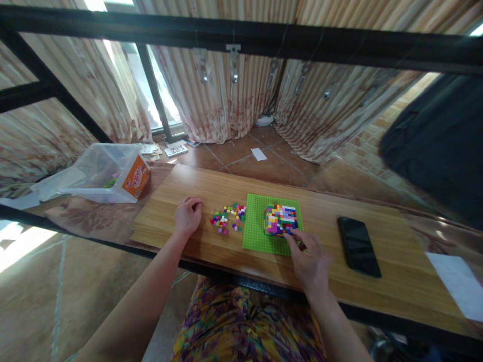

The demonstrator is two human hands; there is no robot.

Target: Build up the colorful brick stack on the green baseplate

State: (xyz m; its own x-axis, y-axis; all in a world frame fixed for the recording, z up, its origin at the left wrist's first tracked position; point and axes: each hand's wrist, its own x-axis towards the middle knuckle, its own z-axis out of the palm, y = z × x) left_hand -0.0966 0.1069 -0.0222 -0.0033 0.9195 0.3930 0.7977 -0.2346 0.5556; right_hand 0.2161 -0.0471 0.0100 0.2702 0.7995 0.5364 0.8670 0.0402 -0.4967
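A block built of many-coloured toy bricks [279, 219] stands on a green studded baseplate [253, 236]. At its near right corner, the thumb and forefinger of my right hand [311, 256] are pinched together against the bricks. Their tips cover part of that corner, so a single brick between them cannot be made out. My left hand [187, 216] rests on the wooden board with its fingers curled in, and the inside of the curl is hidden. Loose small bricks [228, 217] of several colours lie scattered between my left hand and the baseplate.
A black phone [359, 246] lies on the wooden board [211, 183] right of my right hand. A clear plastic bin [101, 168] with an orange label stands at the left. White paper [456, 281] lies at the far right. A dark metal bar [241, 35] crosses above.
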